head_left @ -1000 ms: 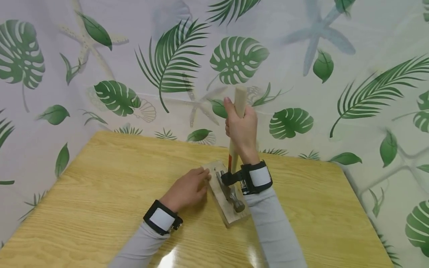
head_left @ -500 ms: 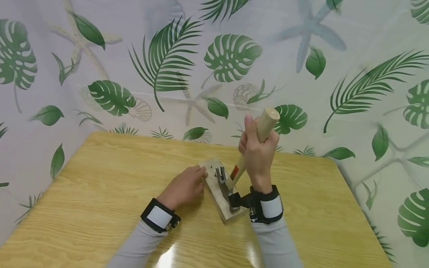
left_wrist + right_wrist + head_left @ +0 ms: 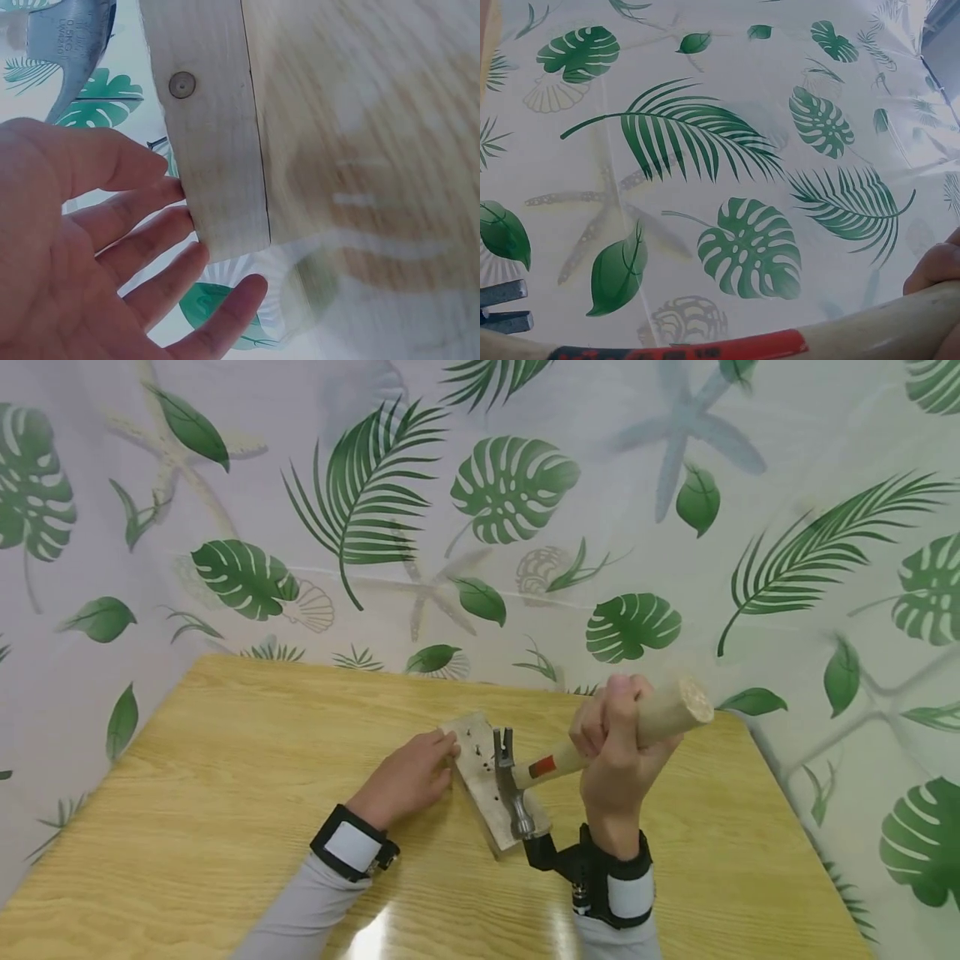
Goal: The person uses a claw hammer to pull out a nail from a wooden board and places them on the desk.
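A small pale wooden block [image 3: 486, 781] lies on the yellow wood-grain table [image 3: 225, 793], with dark nail marks on its top. My left hand [image 3: 408, 777] rests against the block's left edge with straight fingers [image 3: 161, 247]; the block [image 3: 206, 120] shows a round nail head there. My right hand [image 3: 618, 752] grips the wooden handle of a claw hammer [image 3: 517, 789]. The handle leans to the right, the metal head sits on the block and the claw points away from me. In the right wrist view the handle [image 3: 832, 337] with its red band crosses the bottom.
Leaf-patterned sheeting [image 3: 517, 493] hangs behind the table and on both sides. Black-and-white wrist straps sit on both grey sleeves. The table's right edge [image 3: 795, 827] runs close to my right arm.
The hammer handle has swung from upright over to the right and down, with the head staying on the block. My right wrist moved toward me. The left hand stayed at the block.
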`<move>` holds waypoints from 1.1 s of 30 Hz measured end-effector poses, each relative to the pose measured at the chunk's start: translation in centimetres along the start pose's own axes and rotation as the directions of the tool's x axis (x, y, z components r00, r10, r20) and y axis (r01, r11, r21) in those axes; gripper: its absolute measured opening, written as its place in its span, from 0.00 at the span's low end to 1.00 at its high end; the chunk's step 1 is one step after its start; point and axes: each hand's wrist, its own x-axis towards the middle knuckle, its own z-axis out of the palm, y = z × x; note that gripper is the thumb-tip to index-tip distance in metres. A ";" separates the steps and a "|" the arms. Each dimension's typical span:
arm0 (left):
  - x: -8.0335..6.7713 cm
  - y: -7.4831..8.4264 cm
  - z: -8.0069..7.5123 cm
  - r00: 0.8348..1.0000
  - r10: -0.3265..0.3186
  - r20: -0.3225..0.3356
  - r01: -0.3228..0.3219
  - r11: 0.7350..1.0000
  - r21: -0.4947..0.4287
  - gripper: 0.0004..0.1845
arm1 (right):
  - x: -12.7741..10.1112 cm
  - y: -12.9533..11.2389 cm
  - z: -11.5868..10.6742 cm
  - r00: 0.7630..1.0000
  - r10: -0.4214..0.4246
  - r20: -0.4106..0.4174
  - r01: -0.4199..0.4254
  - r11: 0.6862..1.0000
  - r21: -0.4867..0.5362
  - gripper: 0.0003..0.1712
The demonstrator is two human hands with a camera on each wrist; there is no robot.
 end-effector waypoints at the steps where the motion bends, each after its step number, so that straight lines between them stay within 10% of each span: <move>1: 0.0 0.0 0.0 1.000 -0.001 0.000 0.001 1.000 -0.001 0.17 | -0.1 -0.2 -0.2 1.000 -0.007 -0.004 0.007 1.000 0.021 0.22; 7: 0.2 0.0 0.0 1.000 -0.012 -0.012 0.012 1.000 -0.013 0.19 | -0.1 -1.0 -0.8 1.000 -0.004 -0.020 0.005 0.998 0.059 0.23; 16: 0.5 1.6 0.3 0.969 0.098 -0.228 -0.140 0.975 -0.175 0.14 | 0.2 -2.8 -1.2 0.999 0.021 -0.030 -0.017 0.992 0.124 0.24; 22: 0.5 3.0 0.1 0.951 0.228 -0.208 -0.276 0.929 -0.246 0.10 | 0.4 -4.0 -0.8 1.000 0.027 -0.015 -0.024 0.983 0.180 0.24; 33: 0.6 3.1 0.1 0.935 0.224 -0.275 -0.304 0.906 -0.294 0.04 | 0.2 -4.7 -0.4 0.999 0.043 0.010 -0.044 0.980 0.194 0.25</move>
